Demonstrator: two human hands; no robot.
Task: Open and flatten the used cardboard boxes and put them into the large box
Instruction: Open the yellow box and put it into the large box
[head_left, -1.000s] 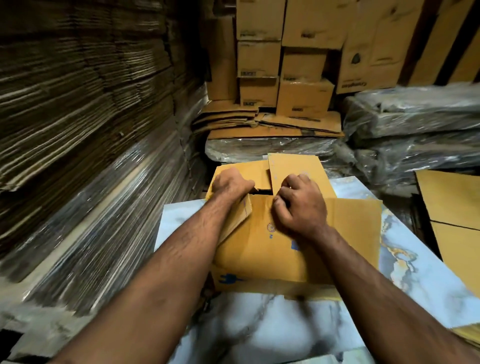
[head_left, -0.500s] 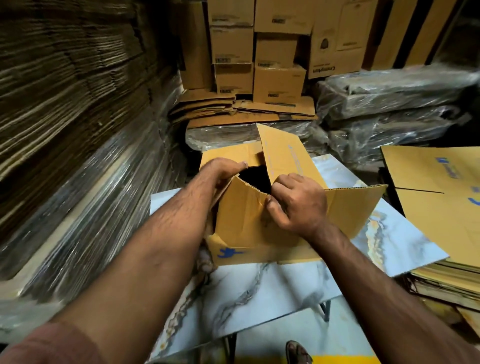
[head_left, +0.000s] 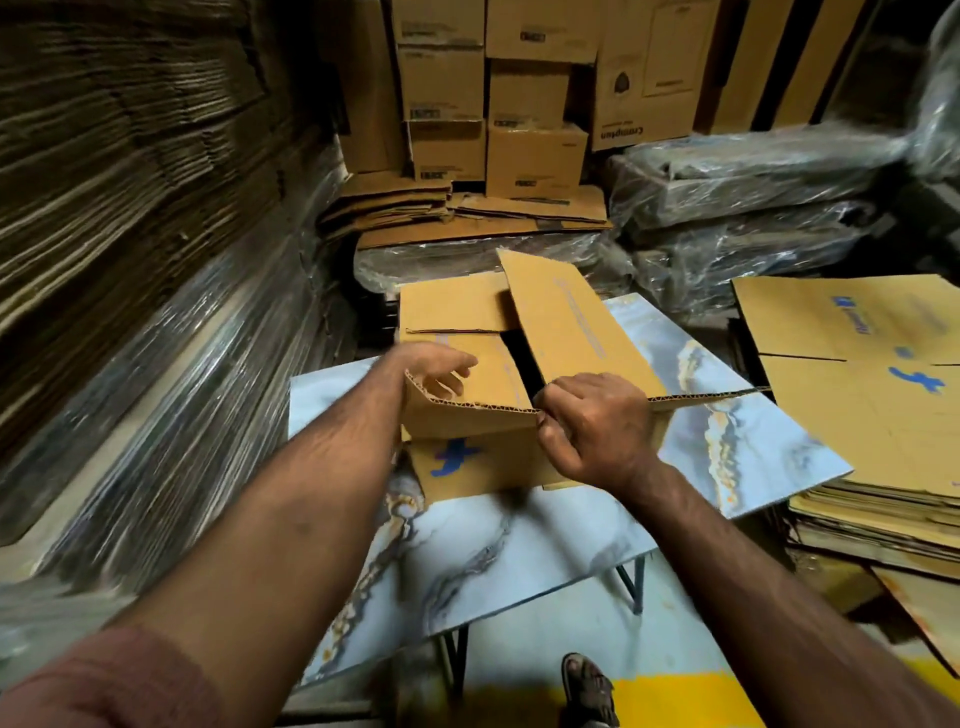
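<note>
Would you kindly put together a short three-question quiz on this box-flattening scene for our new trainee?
1. True or false: the cardboard box stands on the marble-patterned table.
2. Which hand has its grip on the box's near flap edge: A) left hand, B) right hand?
3. Fill in: the stack of flattened boxes lies to the person's ____.

Key:
1. True.
2. B; the left hand reaches inside the box, fingers relaxed.
3. Right.
</note>
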